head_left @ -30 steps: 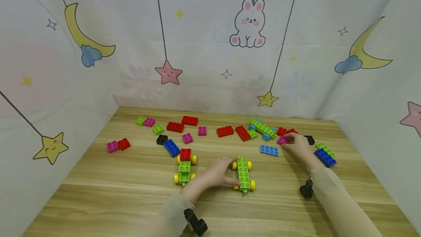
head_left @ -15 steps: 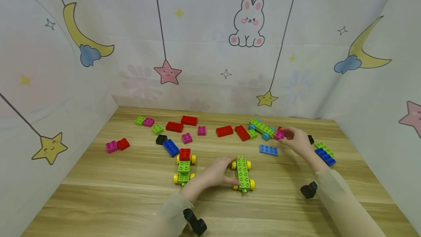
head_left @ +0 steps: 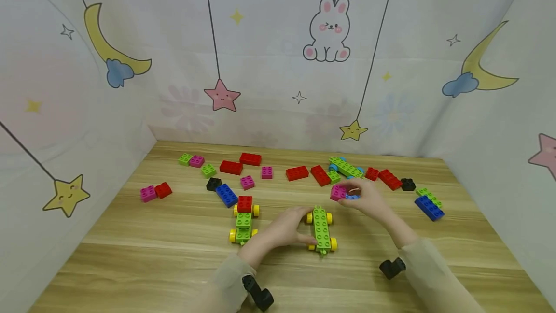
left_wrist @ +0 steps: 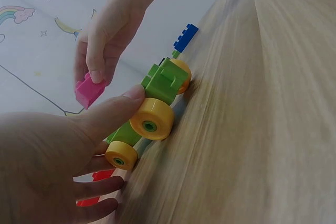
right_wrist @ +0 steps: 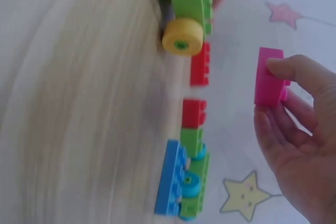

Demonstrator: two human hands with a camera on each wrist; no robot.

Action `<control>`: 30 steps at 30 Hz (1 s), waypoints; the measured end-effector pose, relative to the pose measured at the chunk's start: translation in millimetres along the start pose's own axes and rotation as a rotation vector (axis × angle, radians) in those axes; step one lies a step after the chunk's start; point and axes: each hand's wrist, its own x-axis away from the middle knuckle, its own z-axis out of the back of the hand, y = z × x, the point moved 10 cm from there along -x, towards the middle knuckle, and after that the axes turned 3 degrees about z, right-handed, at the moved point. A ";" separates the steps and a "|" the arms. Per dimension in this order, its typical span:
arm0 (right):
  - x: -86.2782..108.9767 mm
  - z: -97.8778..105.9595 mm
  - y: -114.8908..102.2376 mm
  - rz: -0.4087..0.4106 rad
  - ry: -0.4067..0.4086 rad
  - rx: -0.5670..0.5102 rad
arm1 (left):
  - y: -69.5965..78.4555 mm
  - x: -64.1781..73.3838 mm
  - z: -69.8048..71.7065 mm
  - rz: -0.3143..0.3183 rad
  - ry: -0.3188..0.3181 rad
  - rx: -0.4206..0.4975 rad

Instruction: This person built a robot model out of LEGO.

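Note:
My right hand [head_left: 365, 198] pinches a pink building brick [head_left: 338, 192] between thumb and fingers, held up off the table. In the right wrist view the pink brick [right_wrist: 270, 77] has its studs turned toward the palm. At the middle front stands a green toy car base [head_left: 321, 230] with yellow wheels. My left hand [head_left: 284, 227] holds this base from its left side, the thumb [left_wrist: 116, 109] near one end and the other fingers round the far side. A second green car [head_left: 243, 223] with yellow wheels, bearing a red brick [head_left: 245, 204], stands left of that hand.
Behind the right hand lies a light blue brick [head_left: 353, 197], partly hidden. Farther back is a green car base [head_left: 346, 167] with blue wheels. Loose bricks spread across the back, among them a red one [head_left: 297, 173] and a dark blue one [head_left: 429, 208] at right.
My right hand has lifted the pink brick from beside the red bricks at the right and carried it left and nearer. The left hand stays on the green base.

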 end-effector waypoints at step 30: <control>12.1 -58.8 -22.0 0.104 -0.259 0.011 | -2.9 -1.9 -0.8 0.012 -0.004 0.021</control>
